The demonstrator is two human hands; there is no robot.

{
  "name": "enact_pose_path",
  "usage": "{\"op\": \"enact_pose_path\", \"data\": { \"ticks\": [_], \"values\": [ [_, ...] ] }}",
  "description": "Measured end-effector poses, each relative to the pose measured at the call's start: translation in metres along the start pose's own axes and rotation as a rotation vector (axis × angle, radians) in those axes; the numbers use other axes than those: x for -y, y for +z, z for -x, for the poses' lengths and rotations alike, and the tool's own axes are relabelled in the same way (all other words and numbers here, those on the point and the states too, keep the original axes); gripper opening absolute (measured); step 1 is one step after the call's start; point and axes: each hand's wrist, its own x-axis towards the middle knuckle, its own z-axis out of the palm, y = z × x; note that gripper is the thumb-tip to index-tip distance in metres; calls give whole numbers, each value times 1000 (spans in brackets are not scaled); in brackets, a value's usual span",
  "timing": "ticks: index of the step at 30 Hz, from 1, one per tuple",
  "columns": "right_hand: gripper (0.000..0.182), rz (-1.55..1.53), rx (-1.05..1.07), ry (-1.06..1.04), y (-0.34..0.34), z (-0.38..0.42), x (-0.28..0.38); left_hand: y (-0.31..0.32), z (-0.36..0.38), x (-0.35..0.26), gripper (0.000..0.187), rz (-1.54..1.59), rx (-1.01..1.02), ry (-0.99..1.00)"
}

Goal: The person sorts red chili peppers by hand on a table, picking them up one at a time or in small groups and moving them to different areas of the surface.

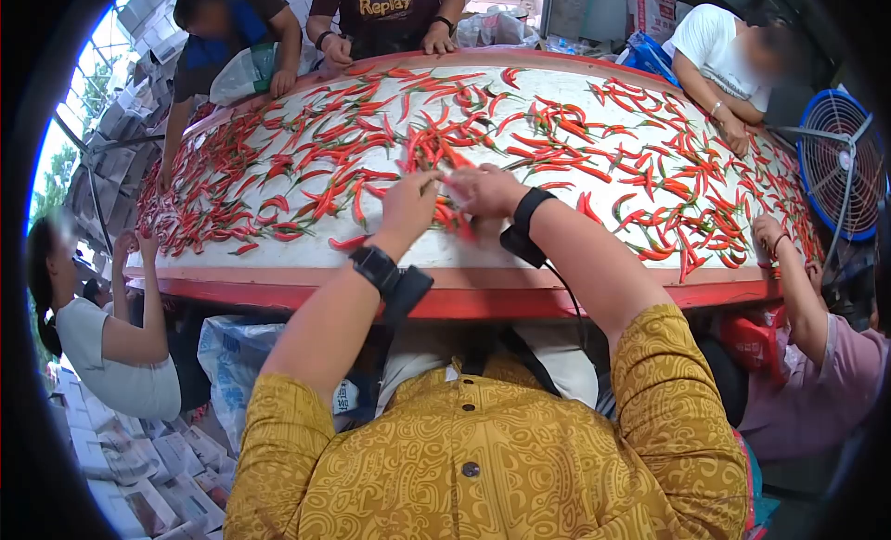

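Red chili peppers with green stems form a small bunch at the fingertips of both my hands, over the middle of the table. My left hand is closed, its fingertips pinched against the bunch. Beside it, my right hand is also closed on peppers, and motion blurs its fingers. Below the right hand, a red smear shows, too blurred to make out singly. More chili peppers lie scattered and in loose clusters around both hands. Black bands with small dark devices sit on both wrists.
The white tabletop has a raised red rim at my side. Across it, several people work with peppers; others stand at left and right. A blue fan stands at the right end. A plastic bag hangs below the left edge.
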Motion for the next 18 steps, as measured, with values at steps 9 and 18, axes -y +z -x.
{"op": "enact_pose_path", "data": {
  "ticks": [9,18],
  "values": [
    [16,-265,-28,-373,-17,130,-30,6,-38,20,42,-728,142,-7],
    [25,-102,-231,-203,-15,201,-94,7,3,-22,21,-501,230,73]
  ]
}}
